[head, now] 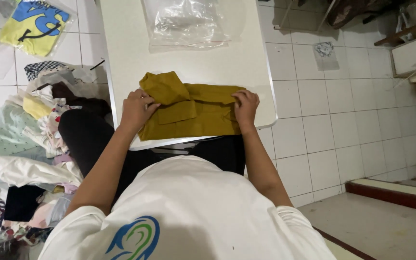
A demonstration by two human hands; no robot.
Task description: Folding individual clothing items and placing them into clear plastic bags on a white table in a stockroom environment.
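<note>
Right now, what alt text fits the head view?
Both hands, left and right, press a folded mustard garment flat on a white table. Clear plastic bags lie farther back; a clothes pile sits on the floor at left.

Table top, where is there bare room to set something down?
On the table, bare patches lie left of the plastic bags and between them and the mustard garment. The near edge is crowded: left hand and right hand press the garment.
</note>
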